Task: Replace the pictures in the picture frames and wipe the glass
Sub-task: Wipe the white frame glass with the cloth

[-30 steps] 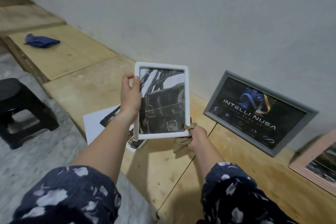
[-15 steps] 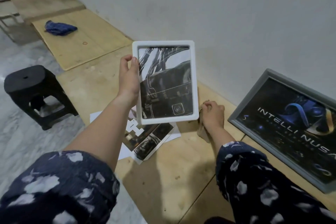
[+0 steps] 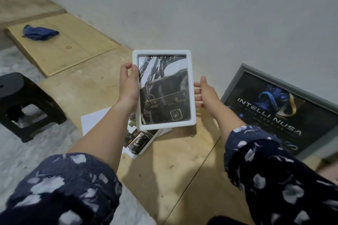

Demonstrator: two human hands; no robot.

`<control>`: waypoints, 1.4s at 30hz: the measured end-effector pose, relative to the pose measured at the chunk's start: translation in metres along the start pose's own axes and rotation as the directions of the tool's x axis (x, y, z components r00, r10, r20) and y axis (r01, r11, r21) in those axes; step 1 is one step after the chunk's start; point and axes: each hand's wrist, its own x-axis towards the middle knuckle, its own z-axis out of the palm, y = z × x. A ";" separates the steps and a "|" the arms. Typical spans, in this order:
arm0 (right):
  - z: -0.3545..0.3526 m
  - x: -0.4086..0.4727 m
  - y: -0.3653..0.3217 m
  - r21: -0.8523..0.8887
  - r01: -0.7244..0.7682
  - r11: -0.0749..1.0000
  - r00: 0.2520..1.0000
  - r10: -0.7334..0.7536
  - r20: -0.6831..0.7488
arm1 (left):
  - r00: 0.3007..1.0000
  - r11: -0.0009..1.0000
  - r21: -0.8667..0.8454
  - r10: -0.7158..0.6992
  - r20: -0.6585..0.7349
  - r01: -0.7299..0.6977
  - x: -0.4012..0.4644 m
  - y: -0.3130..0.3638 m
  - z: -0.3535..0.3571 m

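I hold a small white picture frame (image 3: 191,97) upright in front of me, with a black-and-white picture behind its glass. My left hand (image 3: 128,86) grips its left edge, thumb on the front. My right hand (image 3: 205,91) is at the frame's right edge, fingers spread behind it and touching it. Loose printed pictures (image 3: 140,139) and a white sheet (image 3: 93,120) lie on the plywood below the frame. A larger grey frame (image 3: 232,86) with a dark "INTELLI NUSA" picture leans on the wall at the right.
A blue cloth (image 3: 39,33) lies on a raised plywood board (image 3: 73,51) at the far left. A black plastic stool (image 3: 23,104) stands on the marble floor at left. The white wall (image 3: 201,14) runs close behind the frames.
My right hand has risen from the plywood floor, where it was resting on something small, to the white frame's right edge. The frame stays upright in my left hand.
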 end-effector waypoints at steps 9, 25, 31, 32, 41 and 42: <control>-0.077 -0.096 0.020 0.083 0.099 0.992 0.983 -0.084 -0.166 | 0.970 0.999 -0.043 0.007 0.245 0.004 -0.080 0.004 0.060; -0.306 -0.286 0.129 0.273 0.195 0.942 0.598 0.106 -0.794 | 0.334 0.891 0.450 -0.407 0.850 -0.060 -0.288 0.016 0.242; -0.382 -0.356 0.158 0.242 0.192 0.951 0.499 0.118 -0.859 | 0.150 0.858 0.489 -0.469 0.870 -0.155 -0.379 0.019 0.308; -0.401 -0.370 0.164 0.253 0.195 0.948 0.488 0.131 -0.863 | 0.106 0.854 0.498 -0.487 0.867 -0.151 -0.398 0.019 0.323; -0.503 -0.425 0.211 0.208 0.187 0.960 0.410 0.116 -0.905 | -0.097 0.767 0.611 -0.635 0.767 -0.196 -0.484 0.015 0.416; -0.510 -0.427 0.217 0.209 0.188 0.960 0.401 0.119 -0.908 | -0.148 0.759 0.625 -0.650 0.745 -0.186 -0.491 0.014 0.423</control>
